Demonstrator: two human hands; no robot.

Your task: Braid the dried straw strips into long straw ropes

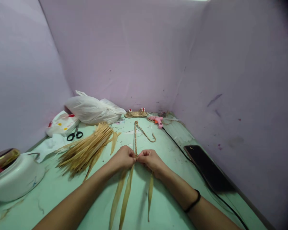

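Observation:
A thin braided straw cord runs away from me along the table, folds near the top and curls back to the right. My left hand pinches its near end from the left. From the right, my right hand pinches the same spot, its fingertips almost touching the left ones. Loose flat straw strips hang toward me below the left hand. Another strip trails from under the right hand. The exact crossing of the strips is hidden by my fingers.
Left lie a bundle of dry straw, black scissors, a white container and a white plastic bag. A woven piece with red-white trims and a pink glue gun sit behind. Right are its cable and a phone.

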